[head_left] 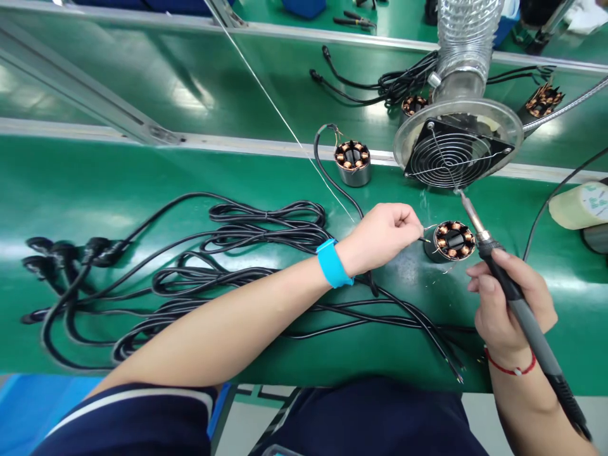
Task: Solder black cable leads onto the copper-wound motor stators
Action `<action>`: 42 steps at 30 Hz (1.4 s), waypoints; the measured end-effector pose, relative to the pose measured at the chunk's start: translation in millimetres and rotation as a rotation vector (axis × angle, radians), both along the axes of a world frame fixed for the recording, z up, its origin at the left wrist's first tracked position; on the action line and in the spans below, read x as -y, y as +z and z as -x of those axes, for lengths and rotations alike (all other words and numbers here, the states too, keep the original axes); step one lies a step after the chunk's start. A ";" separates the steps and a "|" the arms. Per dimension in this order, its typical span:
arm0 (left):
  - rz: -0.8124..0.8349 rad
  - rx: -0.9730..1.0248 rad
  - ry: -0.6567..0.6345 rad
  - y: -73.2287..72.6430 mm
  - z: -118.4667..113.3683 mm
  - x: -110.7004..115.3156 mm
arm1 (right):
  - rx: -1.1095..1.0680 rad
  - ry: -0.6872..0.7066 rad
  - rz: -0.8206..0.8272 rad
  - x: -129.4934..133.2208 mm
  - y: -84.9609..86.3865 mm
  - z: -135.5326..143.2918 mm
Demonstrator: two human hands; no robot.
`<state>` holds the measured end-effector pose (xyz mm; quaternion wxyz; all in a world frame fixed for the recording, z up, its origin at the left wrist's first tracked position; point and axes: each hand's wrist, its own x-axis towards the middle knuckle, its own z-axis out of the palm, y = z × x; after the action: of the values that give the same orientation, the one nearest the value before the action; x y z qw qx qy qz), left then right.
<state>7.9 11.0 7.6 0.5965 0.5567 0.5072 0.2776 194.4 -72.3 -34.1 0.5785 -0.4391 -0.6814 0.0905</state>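
My left hand (396,229), with a blue band at the wrist, is closed in a pinch on a black cable (422,239). The cable's thin wire ends stick out beside a motor stator (455,242) with copper windings, standing on the green bench. My right hand (510,301) grips a soldering iron (512,294). Its tip is raised above and behind that stator, in front of the fan guard, apart from the windings. A thin silvery wire (285,120) slants down from the upper left to behind my left wrist.
Bundled black cables (266,231) with plugs at the left cover much of the bench (142,171). Another stator (352,163) with a cable stands at the back. A round fume extractor (456,152) hangs low over the work. At right lies a tape roll (579,204).
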 end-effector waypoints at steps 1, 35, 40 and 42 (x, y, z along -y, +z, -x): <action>-0.001 -0.002 0.001 -0.1 -0.2 -0.1 | -0.014 0.013 0.033 1.0 4.2 1.7; -0.159 0.125 0.006 -9.5 1.9 8.3 | 0.051 -0.043 0.181 -26.5 -3.0 38.7; -0.282 0.141 -0.082 -6.3 5.8 12.8 | -0.123 -0.006 0.196 -28.9 -3.1 38.3; -0.433 0.062 -0.091 -6.6 7.0 13.3 | -0.133 0.010 0.179 -29.5 -3.3 38.4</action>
<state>0.9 -2.3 1.0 0.4903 0.6852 0.3917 0.3697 156.0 -42.8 -37.4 0.5804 -0.4785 -0.6330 0.1828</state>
